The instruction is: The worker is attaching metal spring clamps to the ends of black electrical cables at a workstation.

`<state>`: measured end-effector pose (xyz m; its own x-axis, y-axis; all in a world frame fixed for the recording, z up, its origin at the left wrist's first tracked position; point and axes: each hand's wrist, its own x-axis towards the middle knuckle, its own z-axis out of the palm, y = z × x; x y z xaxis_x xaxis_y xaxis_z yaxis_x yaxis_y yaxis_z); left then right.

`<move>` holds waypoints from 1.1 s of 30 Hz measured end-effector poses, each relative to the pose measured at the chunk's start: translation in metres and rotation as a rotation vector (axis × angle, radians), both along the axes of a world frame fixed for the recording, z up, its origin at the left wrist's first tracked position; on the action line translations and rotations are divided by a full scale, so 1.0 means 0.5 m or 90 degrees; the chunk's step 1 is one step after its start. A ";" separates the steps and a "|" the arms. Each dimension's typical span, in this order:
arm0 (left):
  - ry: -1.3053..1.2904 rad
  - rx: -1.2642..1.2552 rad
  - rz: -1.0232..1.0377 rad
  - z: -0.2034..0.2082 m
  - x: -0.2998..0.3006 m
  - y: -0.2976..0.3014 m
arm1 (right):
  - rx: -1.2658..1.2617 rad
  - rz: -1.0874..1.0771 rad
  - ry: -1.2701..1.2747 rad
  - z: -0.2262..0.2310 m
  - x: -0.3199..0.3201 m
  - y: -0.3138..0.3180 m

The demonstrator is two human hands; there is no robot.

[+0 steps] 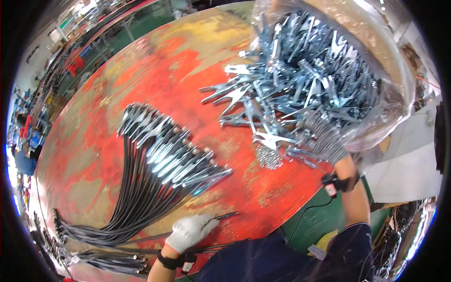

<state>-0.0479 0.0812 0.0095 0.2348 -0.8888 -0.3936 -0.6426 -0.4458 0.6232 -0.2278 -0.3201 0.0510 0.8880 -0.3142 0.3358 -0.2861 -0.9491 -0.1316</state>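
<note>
My left hand (pixel 190 231), in a white glove, grips a black cable (pixel 224 216) near the table's front edge, its end pointing right. My right hand (pixel 324 138), in a grey striped glove, reaches into the heap of silver metal clamps (pixel 291 89) that spills from a clear plastic bag (pixel 376 61); whether it holds one is hidden. A row of finished black cables with metal clamps on their ends (pixel 169 150) lies fanned across the worn red table (pixel 94 155), their tails bundled at the lower left.
A small pile of little metal parts (pixel 269 157) lies just below the clamp heap. More black cables (pixel 112 261) lie at the front left edge. White sheets (pixel 404 174) sit to the right on a green floor. Workbenches stand far left.
</note>
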 end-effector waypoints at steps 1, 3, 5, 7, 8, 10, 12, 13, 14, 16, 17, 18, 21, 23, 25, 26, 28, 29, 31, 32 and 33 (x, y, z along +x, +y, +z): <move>-0.013 -0.003 0.014 -0.004 0.003 -0.003 | 0.077 -0.033 -0.001 -0.003 -0.010 0.022; 0.016 0.012 0.046 0.012 0.001 -0.010 | 0.115 -0.036 0.040 -0.008 -0.026 0.063; 0.033 0.062 0.086 0.016 0.002 -0.010 | 0.101 -0.059 0.105 -0.013 -0.045 0.105; 0.037 0.059 0.086 0.023 0.001 -0.015 | -0.082 -0.071 0.174 -0.058 -0.064 0.111; 0.038 0.064 0.093 0.023 0.001 -0.018 | -0.096 -0.143 0.241 -0.094 -0.074 0.108; 0.037 0.056 0.083 0.016 0.005 -0.014 | -0.076 -0.174 0.269 -0.135 -0.077 0.094; 0.032 0.056 0.081 0.013 0.008 -0.008 | -0.004 -0.246 0.357 -0.141 -0.067 0.091; 0.077 0.056 0.112 0.018 0.009 -0.008 | 0.004 -0.237 0.356 -0.125 -0.057 0.088; 0.122 0.057 0.145 0.022 0.009 -0.007 | 0.035 -0.240 0.362 -0.100 -0.052 0.084; 0.131 0.050 0.178 0.029 0.004 0.001 | 0.076 -0.230 0.274 -0.066 -0.068 0.096; 0.146 0.029 0.201 0.032 0.003 0.001 | 0.082 -0.221 0.182 -0.047 -0.080 0.104; 0.155 0.043 0.187 0.035 0.004 0.002 | 0.280 -0.231 0.108 0.004 -0.074 0.129; 0.143 0.065 0.164 0.078 0.001 -0.013 | 0.613 -0.220 -0.025 0.053 -0.098 0.172; 0.116 0.012 0.173 0.072 -0.002 0.005 | 1.065 -0.129 -0.250 0.052 -0.107 0.198; 0.118 0.004 0.176 0.059 -0.002 0.018 | 1.060 -0.066 -0.223 0.062 -0.092 0.220; 0.114 0.007 0.179 0.061 -0.006 0.023 | 0.961 -0.032 -0.113 0.057 -0.087 0.224; 0.079 -0.059 0.222 0.062 -0.015 0.024 | 0.876 0.017 0.043 0.045 -0.070 0.246; 0.079 -0.060 0.222 0.062 -0.014 0.024 | 0.895 0.074 0.047 0.011 -0.065 0.259; 0.095 -0.031 0.231 0.060 -0.017 0.025 | 1.059 0.137 -0.025 -0.025 -0.050 0.299; 0.097 -0.031 0.232 0.067 -0.018 0.021 | 1.058 0.136 -0.024 -0.037 -0.042 0.307; 0.093 -0.010 0.218 0.082 -0.018 0.015 | 0.929 0.181 -0.021 -0.049 -0.035 0.315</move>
<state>-0.0569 0.0889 0.0505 0.4619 -0.7751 -0.4312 -0.3619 -0.6085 0.7062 -0.2453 -0.1628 0.0267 0.9744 -0.2042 -0.0939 -0.0957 0.0007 -0.9954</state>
